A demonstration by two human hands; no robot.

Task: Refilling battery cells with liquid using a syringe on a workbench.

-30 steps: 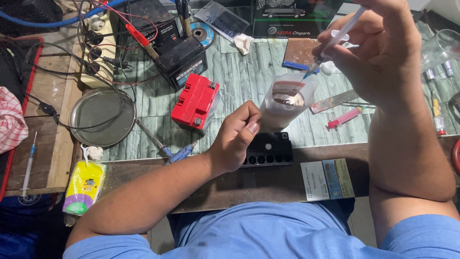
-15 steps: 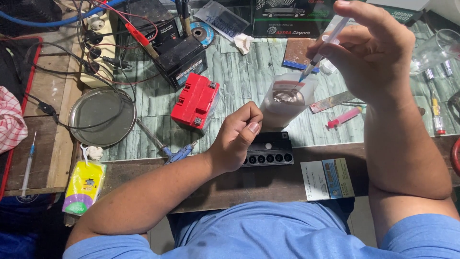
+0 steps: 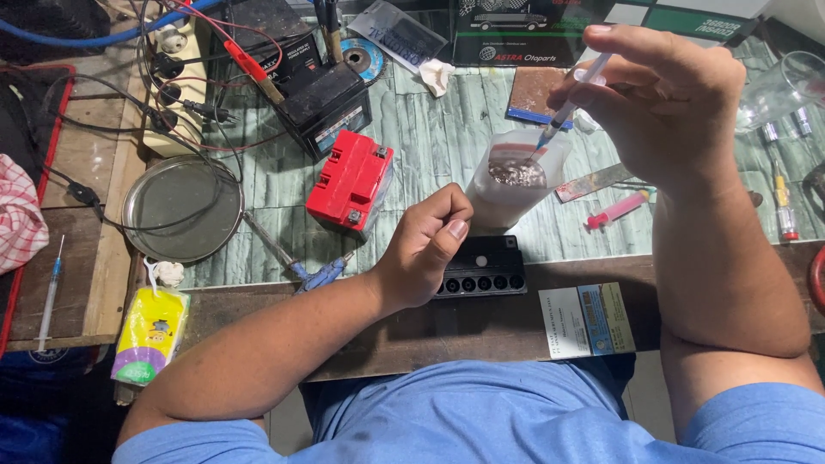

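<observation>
While the green tiled surface (image 3: pixel 430 137) carries the clutter, the right hand (image 3: pixel 666 107) pinches a syringe (image 3: pixel 574 96) slanting down-left, tip over the translucent cup (image 3: pixel 514 180) of liquid below it. The left hand (image 3: pixel 425 245), nearer the black battery (image 3: pixel 481 268), rests in an empty loose fist beside the cup.

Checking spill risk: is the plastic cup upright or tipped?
Upright: the cup stands on the table, mouth up; the syringe tip points into it.

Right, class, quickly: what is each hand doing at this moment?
Left hand: closed in a loose fist beside the black battery, holding nothing visible.
Right hand: gripping a syringe over the plastic cup.
</observation>
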